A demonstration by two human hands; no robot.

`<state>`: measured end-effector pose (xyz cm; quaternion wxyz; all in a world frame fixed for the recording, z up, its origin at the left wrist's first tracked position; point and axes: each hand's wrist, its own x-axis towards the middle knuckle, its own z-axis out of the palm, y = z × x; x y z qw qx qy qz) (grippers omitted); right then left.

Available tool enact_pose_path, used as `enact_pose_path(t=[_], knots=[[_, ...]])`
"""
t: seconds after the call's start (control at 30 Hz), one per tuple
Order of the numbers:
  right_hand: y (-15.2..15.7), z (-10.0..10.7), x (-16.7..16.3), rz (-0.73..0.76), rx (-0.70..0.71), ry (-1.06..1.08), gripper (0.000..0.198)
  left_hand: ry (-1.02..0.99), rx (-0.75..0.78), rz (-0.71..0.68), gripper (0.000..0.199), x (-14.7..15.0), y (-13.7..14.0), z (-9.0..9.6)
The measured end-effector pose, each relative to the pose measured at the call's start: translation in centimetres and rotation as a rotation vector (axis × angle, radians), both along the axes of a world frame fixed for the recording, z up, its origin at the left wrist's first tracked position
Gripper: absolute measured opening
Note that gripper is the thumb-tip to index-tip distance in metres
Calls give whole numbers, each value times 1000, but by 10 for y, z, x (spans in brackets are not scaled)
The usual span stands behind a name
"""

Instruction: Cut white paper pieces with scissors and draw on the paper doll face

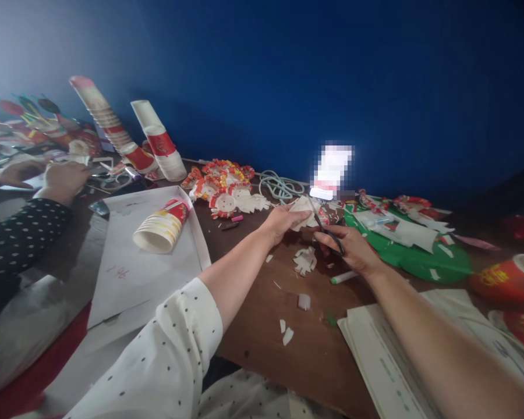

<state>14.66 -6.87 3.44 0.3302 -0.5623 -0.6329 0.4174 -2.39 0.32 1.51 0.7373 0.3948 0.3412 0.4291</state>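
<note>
My left hand is closed on a white piece of paper, pinching its left side. In my right hand is a pair of dark-handled scissors, its blades pointing up and left against the paper's right side. Whether the blades are open I cannot tell. On the brown table below the hands lies a white cut-out figure, with small paper scraps nearer to me. A green-tipped marker rests just under my right wrist.
A co-worker's hands are at the far left. Paper cups lie on a white box lid; tall cup stacks lean behind. Red-white cut-outs, a bright phone screen, a green sheet and papers surround the work spot.
</note>
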Motion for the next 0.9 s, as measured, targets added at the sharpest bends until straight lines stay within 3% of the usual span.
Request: enact_pose_path(t=[0.4, 0.9], knots=[[1, -2, 3, 23, 54, -58, 37, 2, -1, -2, 34, 2, 0, -2], [0, -2, 1, 12, 70, -72, 38, 14, -18, 0, 24, 2, 0, -1]])
